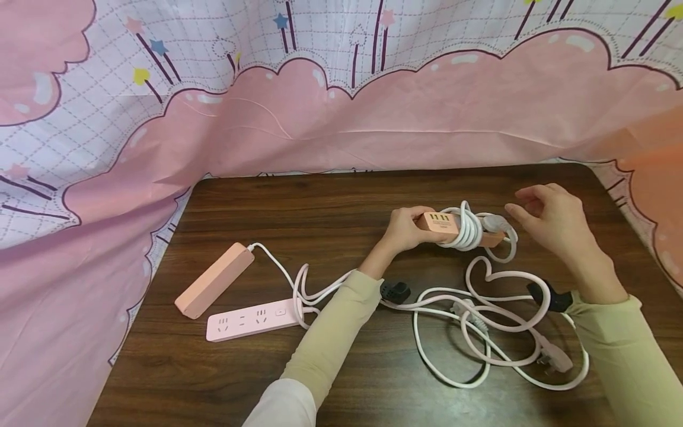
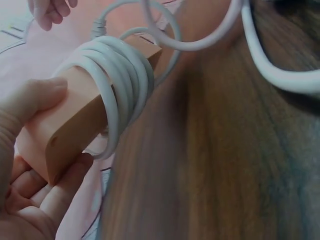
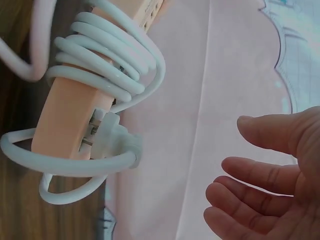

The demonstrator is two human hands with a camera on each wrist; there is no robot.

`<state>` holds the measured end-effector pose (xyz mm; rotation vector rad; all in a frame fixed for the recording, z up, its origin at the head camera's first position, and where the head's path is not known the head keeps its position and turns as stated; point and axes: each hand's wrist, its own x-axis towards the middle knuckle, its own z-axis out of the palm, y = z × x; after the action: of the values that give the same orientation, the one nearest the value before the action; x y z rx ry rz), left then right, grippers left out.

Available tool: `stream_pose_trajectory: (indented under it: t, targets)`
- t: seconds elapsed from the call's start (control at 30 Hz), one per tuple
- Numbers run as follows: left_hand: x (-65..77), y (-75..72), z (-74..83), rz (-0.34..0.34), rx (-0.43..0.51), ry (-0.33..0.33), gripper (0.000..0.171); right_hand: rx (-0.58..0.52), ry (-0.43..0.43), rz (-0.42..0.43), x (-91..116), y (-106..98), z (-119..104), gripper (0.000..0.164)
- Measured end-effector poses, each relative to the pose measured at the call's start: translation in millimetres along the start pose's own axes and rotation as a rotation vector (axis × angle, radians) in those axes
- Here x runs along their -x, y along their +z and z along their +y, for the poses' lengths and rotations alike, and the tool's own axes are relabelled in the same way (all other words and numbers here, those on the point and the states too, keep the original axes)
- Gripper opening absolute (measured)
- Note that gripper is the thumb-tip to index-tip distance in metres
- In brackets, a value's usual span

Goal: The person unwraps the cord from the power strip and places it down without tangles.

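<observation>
My left hand [image 1: 402,228] grips one end of an orange power strip [image 1: 440,222], thumb on one face and fingers under the other. White cord [image 1: 468,228] is wound in several tight turns round the strip's middle. At its far end sits the cord's white plug [image 3: 112,135], right against the strip's side, with metal prongs showing between plug and strip. My right hand [image 1: 557,216] is held apart from the strip, to its right, fingers loosely bent and nothing in them. In the left wrist view its fingertips [image 2: 50,12] appear beyond the strip.
Another orange power strip [image 1: 215,279] and a pale pink power strip [image 1: 255,320] lie at the table's left. Loose white cords [image 1: 427,341] loop across the right front, with a plug [image 1: 555,356] among them. A patterned pink cloth [image 1: 341,142] hangs behind the dark wooden table [image 1: 299,207].
</observation>
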<state>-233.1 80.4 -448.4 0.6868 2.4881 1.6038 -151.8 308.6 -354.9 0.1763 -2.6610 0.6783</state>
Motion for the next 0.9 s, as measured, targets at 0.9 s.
stream_pose_trajectory:
  t: [0.9]
  targets:
    - [65.6,-104.0,40.2,0.193,0.240,0.204,0.047,-0.097,-0.328,-0.007,-27,-1,-85,0.022]
